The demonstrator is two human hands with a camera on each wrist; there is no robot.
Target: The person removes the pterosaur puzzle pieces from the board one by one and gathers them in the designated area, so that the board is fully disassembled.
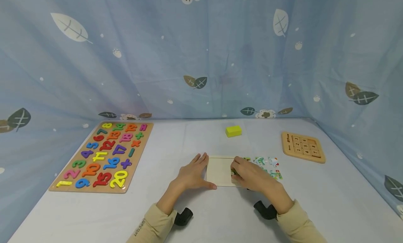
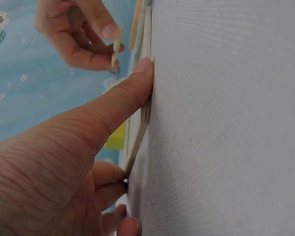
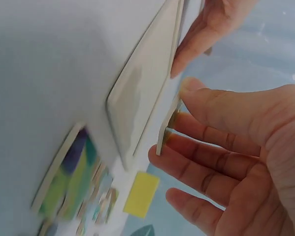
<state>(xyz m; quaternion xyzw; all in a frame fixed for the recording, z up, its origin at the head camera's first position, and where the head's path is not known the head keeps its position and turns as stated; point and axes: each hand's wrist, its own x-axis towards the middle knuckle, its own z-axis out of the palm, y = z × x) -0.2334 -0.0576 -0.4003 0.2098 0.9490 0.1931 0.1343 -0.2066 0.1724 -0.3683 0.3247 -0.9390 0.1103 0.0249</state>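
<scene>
A pale, shallow-rimmed wooden puzzle board (image 1: 218, 171) lies on the white table between the hands. My left hand (image 1: 192, 173) rests at its left side, fingers fairly straight and the thumb against the near edge. Above the board's right part, my right hand (image 1: 252, 174) pinches a thin wooden puzzle piece (image 3: 168, 125) between thumb and fingers. That piece is held tilted, with its plain side and edge showing in the right wrist view; its printed side is mostly hidden. Colourful loose puzzle pieces (image 1: 269, 166) lie just right of the board, partly covered by the right hand.
On the left lies a number board (image 1: 135, 166) with coloured numerals and signs. A yellow block (image 1: 233, 131) sits behind the puzzle board. Farther right is a wooden number-slide board (image 1: 303, 147). A blue patterned curtain (image 1: 220, 61) hangs along the table's back.
</scene>
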